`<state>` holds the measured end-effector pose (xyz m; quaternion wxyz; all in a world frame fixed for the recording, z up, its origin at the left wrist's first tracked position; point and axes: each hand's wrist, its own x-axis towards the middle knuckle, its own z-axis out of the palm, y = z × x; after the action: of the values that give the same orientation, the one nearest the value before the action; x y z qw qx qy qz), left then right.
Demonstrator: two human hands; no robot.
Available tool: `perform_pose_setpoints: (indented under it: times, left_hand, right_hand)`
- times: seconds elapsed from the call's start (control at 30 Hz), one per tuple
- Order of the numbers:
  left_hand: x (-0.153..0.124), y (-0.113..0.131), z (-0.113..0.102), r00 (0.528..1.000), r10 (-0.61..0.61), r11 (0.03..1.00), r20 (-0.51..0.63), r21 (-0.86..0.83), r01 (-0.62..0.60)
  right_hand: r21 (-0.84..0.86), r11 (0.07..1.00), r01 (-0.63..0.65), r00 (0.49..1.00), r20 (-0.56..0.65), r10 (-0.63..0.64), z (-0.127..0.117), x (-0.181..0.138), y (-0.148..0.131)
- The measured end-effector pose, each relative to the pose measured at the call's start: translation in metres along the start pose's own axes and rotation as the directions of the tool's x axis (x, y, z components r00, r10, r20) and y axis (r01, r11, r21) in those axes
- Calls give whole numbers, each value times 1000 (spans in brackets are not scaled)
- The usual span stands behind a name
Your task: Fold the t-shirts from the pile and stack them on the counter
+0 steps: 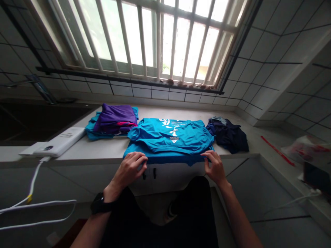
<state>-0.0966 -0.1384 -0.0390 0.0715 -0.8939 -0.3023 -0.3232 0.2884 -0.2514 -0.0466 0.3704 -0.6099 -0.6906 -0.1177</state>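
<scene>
A bright blue T-shirt [191, 136] with white printing lies spread on the counter, its print upside down to me. The near part of the cloth hangs slightly over the counter's front edge. My left hand [133, 167] is at the shirt's near left corner, fingers curled on the cloth and thumb below. At the near right corner, my right hand [215, 167] pinches the edge between thumb and fingers. The fingertips of both hands are partly hard to make out against the dark edge.
Folded purple and blue clothes [116, 119] lie left of the shirt, dark crumpled clothes [230, 134] right. A white power bank [60, 141] with a cable stands by the sink [31, 120]. A red strip [278, 150] and a plastic bag [305, 148] are on the right counter.
</scene>
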Motion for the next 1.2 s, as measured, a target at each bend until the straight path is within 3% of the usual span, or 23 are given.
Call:
perform_pose_setpoints:
  times: [0.1, 0.27, 0.53, 0.7, 0.87, 1.0, 1.07, 1.2]
  left_hand:
    - [16, -5, 9, 995, -80, 996, 65, 41, 77]
    - [43, -28, 25, 930, -107, 994, 352, 18, 108]
    - [100, -81, 57, 912, -112, 986, 395, -68, 150]
    - [141, -94, 71, 912, -185, 976, 365, -38, 213]
    - [150, -93, 54, 937, -206, 970, 283, -68, 234]
    - [136, -79, 27, 973, -175, 971, 151, -136, 195]
    - [126, -70, 16, 980, -116, 981, 161, -134, 138]
    - [111, -62, 6, 968, 0, 1000, 249, -17, 4]
  right_hand:
    - [-77, 994, -78, 996, 35, 81, 10, 18, 2]
    - [-151, 980, -127, 955, 248, 162, 36, 51, 15]
    - [-233, 944, -232, 873, 379, 308, 61, 109, 30]
    - [-282, 924, -257, 845, 399, 357, 70, 152, 30]
    - [-256, 940, -227, 891, 334, 306, 57, 163, 37]
    - [-181, 962, -207, 956, 170, 237, 39, 140, 47]
    - [-159, 973, -167, 976, 109, 186, 31, 125, 50]
    - [-251, 962, -108, 960, 224, 166, 19, 103, 52]
